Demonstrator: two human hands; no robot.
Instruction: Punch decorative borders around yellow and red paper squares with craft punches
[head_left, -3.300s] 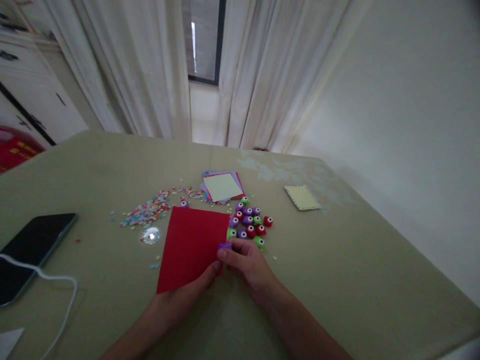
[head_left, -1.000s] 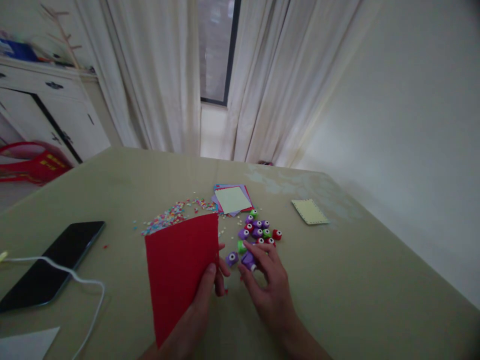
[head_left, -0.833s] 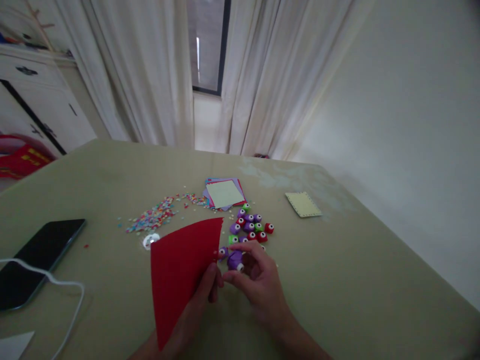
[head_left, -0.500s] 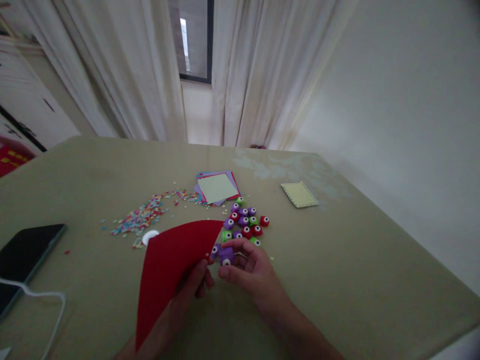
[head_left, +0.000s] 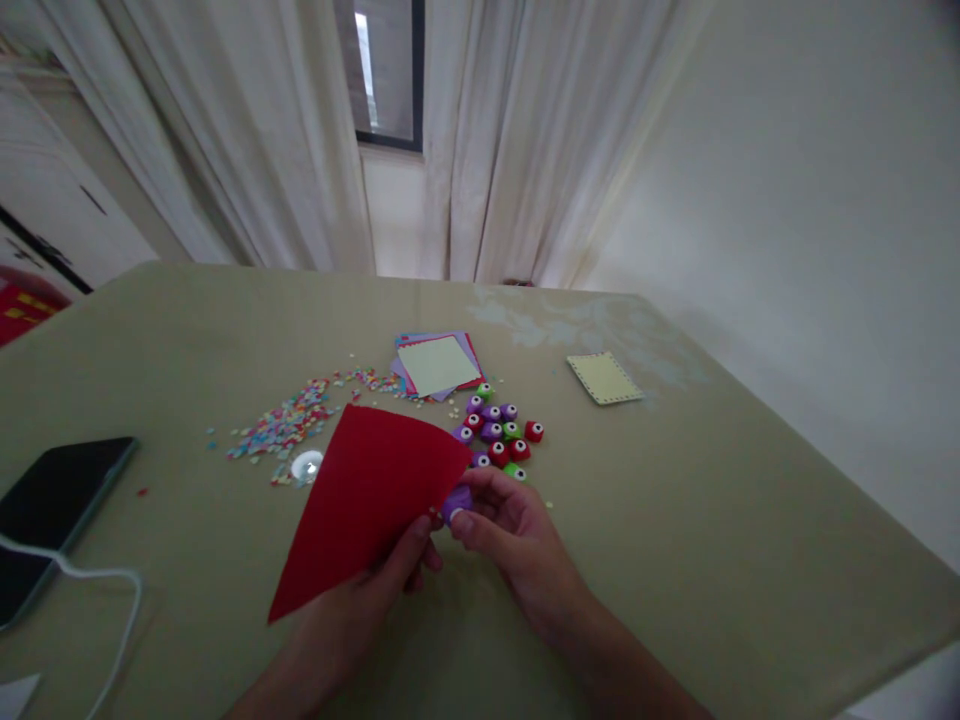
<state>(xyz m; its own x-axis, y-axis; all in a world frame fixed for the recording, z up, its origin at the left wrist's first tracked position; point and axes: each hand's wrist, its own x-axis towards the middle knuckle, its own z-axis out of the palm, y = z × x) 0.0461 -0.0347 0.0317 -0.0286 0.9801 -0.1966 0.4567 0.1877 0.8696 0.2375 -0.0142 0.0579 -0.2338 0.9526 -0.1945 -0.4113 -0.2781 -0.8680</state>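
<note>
My left hand (head_left: 401, 570) pinches a sheet of red paper (head_left: 371, 500) near its right-hand edge, the thumb on top. Between the thumb and fingers of my right hand (head_left: 517, 530) is a small purple craft punch (head_left: 456, 502), up against the paper's edge beside my left thumb. Tiny cut holes show in the paper there. Just beyond, several purple, red and green punches (head_left: 492, 432) stand grouped on the table, some hidden behind the paper and my fingers.
Punched paper bits (head_left: 289, 425) lie scattered at left, near a shiny round white object (head_left: 306, 467). Behind them is a stack of coloured paper squares (head_left: 439, 365). A pale yellow square with a punched border (head_left: 605, 378) lies at right; a dark tablet (head_left: 60, 500) and white cable (head_left: 133, 600) are at left.
The red paper has turned and its near corner has risen. My right hand has brought the purple punch onto the paper's edge. The view has tilted slightly.
</note>
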